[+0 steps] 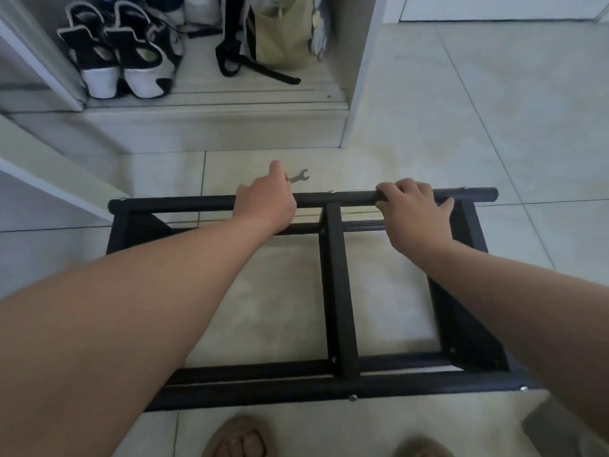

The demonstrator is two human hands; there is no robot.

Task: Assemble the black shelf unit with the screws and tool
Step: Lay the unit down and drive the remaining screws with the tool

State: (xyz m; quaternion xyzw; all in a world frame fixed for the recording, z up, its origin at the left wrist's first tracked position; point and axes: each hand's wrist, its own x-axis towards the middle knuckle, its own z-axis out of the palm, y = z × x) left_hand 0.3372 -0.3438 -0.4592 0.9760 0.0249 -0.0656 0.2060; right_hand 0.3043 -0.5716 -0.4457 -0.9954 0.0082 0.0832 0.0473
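The black shelf frame (336, 291) stands on the tiled floor in front of me, with silver screw heads (353, 397) along its rails. My right hand (416, 212) grips the far round rail (346, 196), fingers curled over it near the right end. My left hand (267, 200) reaches over the same rail, left of the centre crossbar. Its fingertips close on the near end of a small silver wrench (300, 176), which sticks out to the right just above the floor beyond the frame.
An open closet with a raised step (211, 127) lies just past the frame, holding black-and-white shoes (122, 57) and a beige bag (283, 34). A white door edge (49, 179) juts in at the left. My sandalled feet (235, 438) are at the bottom.
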